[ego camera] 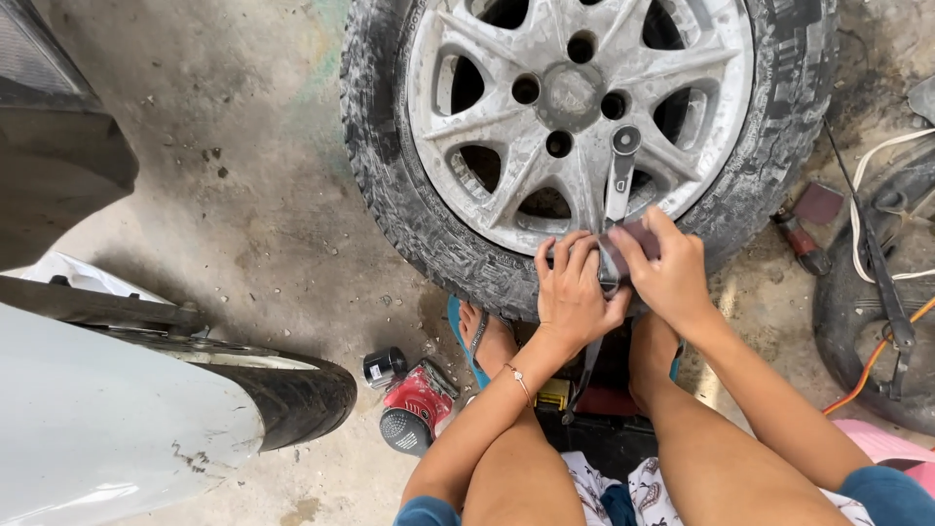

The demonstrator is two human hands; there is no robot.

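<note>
I am holding both hands at the lower rim of the wheel (580,127), which is lying flat on the concrete floor (243,195). My left hand (573,292) is closing its grip around the lower end of the wrench (619,175), fingers curled over the handle. My right hand (667,273) is pinching a small dark flat piece (638,237) against that same handle end. The wrench head is sitting on one of the hub holes; the other holes are showing open and dark, with no fasteners visible in them. Judging from this, the wheel is already off the vehicle, and the work at this one hole is not yet finished; I cannot tell whether the wrench is turning anything.

By my left foot (484,341), a red power tool (417,404) and a small black canister (384,367) are lying on the floor. To the right of the tyre, a dark red tool (801,239) is lying beside cables.
</note>
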